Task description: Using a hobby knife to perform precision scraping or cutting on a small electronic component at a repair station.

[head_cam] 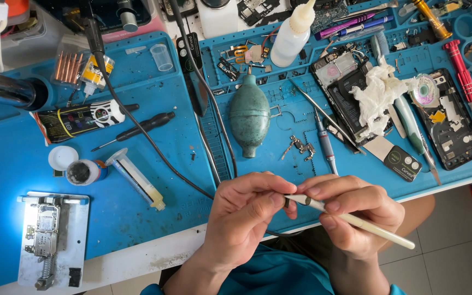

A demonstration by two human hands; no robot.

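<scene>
Spread across the bench: large blue silicone work mat [137, 71] with moulded compartments along its far and right edges. At lower left on it, flat white metal board holder [55, 240] with a small circuit board clamped inside, lit brightly. Near the middle, dull green rubber air-blower bulb [249, 116], nozzle pointing away. To the right, 2 opened black phone bodies [452, 131], a crumpled white tissue [375, 95] lying over the nearer one. Red-handled screwdriver [461, 74] at far right. White plastic squeeze bottle [290, 35] at the far edge. Clear plastic syringe of yellowish paste [136, 179] left of centre, just beside a small open round jar [83, 172].

Closer in, over the mat's near edge: left hand [244, 216] pinching, thumb and forefinger closed on the tip end of a slim cream-white pen-shaped tool [356, 221]. Right hand [353, 210] gripping the same tool's shaft, fingers curled around it, back end sticking out to the lower right. Hands touching at the fingertips. Held just above the mat, well apart from the board holder.
</scene>
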